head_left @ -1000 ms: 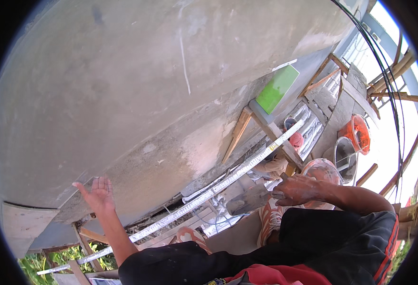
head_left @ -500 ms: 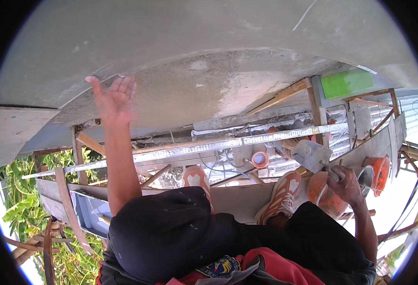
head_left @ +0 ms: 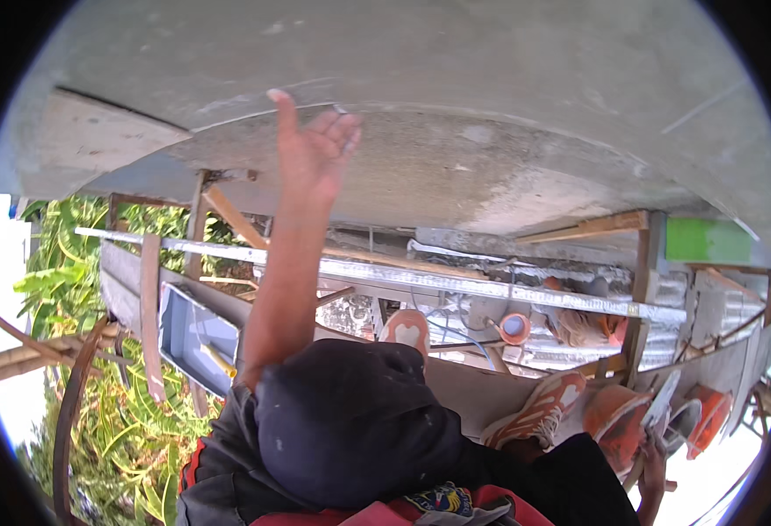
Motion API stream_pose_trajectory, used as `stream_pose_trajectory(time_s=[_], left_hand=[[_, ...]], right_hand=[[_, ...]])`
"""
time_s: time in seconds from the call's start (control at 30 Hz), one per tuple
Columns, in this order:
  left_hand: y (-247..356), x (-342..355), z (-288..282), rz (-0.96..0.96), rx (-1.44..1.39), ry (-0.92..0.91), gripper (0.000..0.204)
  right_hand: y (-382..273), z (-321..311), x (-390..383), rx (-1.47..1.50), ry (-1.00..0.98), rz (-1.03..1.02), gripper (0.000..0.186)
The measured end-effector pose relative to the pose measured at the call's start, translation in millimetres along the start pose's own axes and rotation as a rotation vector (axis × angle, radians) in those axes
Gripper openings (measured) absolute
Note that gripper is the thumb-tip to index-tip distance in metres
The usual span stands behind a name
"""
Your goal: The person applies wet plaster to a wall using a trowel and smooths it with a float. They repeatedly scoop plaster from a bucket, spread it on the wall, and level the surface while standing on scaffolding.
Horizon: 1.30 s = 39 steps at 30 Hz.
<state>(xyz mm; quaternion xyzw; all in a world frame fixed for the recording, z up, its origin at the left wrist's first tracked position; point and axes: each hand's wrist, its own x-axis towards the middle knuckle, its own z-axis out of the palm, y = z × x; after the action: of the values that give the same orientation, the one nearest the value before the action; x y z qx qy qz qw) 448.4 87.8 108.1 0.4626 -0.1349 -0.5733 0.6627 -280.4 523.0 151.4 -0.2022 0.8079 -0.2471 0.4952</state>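
Observation:
My left hand (head_left: 314, 158) is raised beneath a grey plastered concrete surface (head_left: 403, 57), thumb and fingers stretched apart. Its fingertips are at the line where the smooth plaster meets a rougher, patchy face (head_left: 421, 158); whether they press on it I cannot tell. Low on the right, my right hand (head_left: 652, 458) is closed round the handle of a trowel. The trowel's flat blade (head_left: 663, 399) points up, seen nearly edge-on, beside an orange bucket (head_left: 615, 425). Part of my right hand is hidden by my trouser leg.
My shoes stand on a plank walkway (head_left: 456, 386). A long pale metal bar (head_left: 482, 286) crosses in front, with wooden posts (head_left: 644, 298) and braces. On the right are a grey bucket (head_left: 684, 422) and another orange bucket (head_left: 712, 419). A blue-grey tray (head_left: 194, 329) lies left, above green plants.
My right hand has lowered the trowel beside the buckets, its blade turned edge-on. The view has swung, shifting the scene rightward; my left hand is still at the plaster's edge.

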Motion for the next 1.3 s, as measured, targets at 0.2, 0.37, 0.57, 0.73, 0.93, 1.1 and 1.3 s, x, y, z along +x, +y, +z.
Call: stream_pose_trajectory(time_s=[0.2, 0.37, 0.57, 0.73, 0.93, 1.1, 1.3], left_hand=[[11.1, -8.4, -17.9, 0.042, 0.068, -0.094, 0.135], [6.8, -26.8, 4.0, 0.079, 0.079, -0.006, 0.135], [0.8, -17.8, -1.0, 0.058, 0.061, -0.065, 0.132], [-3.1, -8.6, -6.6, 0.054, 0.048, -0.084, 0.132], [1.4, -18.0, -8.3, 0.052, 0.033, -0.068, 0.129], [7.3, -18.5, -4.5, 0.065, 0.053, -0.079, 0.130], [9.4, -11.0, -9.4, 0.075, 0.020, -0.073, 0.134]], right_hand=[[-16.0, 68.3, 51.9, -0.388, 0.001, 0.013, 0.036], [-48.4, 89.9, 74.3, -0.592, 0.028, -0.040, 0.034], [-79.5, 103.8, 94.5, -0.728, 0.037, -0.096, 0.031], [-93.7, 108.9, 100.0, -0.777, 0.059, -0.137, 0.029], [-101.7, 96.1, 89.6, -0.825, 0.114, -0.193, 0.027], [-102.7, 61.8, 80.3, -0.849, 0.155, -0.289, 0.026], [-154.2, 53.0, 40.2, -1.174, 0.198, -0.601, 0.026]])
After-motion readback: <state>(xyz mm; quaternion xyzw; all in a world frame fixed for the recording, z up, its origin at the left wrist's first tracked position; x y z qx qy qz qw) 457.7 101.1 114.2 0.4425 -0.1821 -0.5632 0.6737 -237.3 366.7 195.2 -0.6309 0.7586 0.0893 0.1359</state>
